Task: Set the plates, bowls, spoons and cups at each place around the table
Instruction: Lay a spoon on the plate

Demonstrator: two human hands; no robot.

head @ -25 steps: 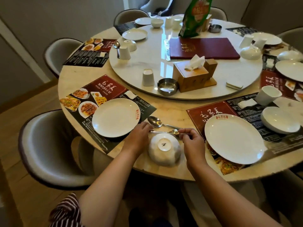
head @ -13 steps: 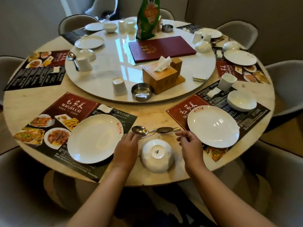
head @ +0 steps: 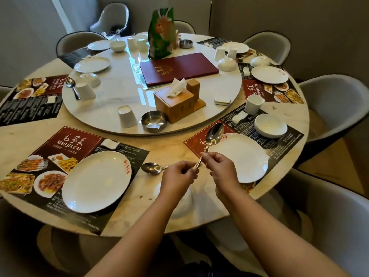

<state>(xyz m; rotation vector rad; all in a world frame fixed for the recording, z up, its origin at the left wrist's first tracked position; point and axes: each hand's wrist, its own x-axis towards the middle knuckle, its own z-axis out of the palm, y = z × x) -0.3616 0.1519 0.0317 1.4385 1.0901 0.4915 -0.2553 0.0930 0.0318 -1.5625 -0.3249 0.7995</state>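
My right hand [head: 221,168] pinches the handle of a metal spoon [head: 214,134] and holds it raised, bowl end up, over the left rim of a white plate [head: 245,162] on the right placemat. My left hand [head: 177,176] is curled round the handle of a second spoon [head: 152,168], whose bowl lies on the table between the two plates. An upturned white bowl [head: 186,202] sits under my forearms, mostly hidden. The other white plate [head: 96,180] lies on the left placemat. Beyond the right plate stand a white bowl [head: 270,125] and a cup [head: 253,103].
A round turntable [head: 111,114] in the middle carries upturned cups, plates, bowls, a steel ashtray [head: 153,120], a wooden tissue box [head: 177,102], a red menu [head: 179,67] and a green bag [head: 160,33]. Grey chairs ring the table. More place settings lie at the far side.
My right hand has lifted one spoon off the table and tilted it upright over the right plate. The left hand has closed on the other spoon's handle. The camera has shifted back and right.
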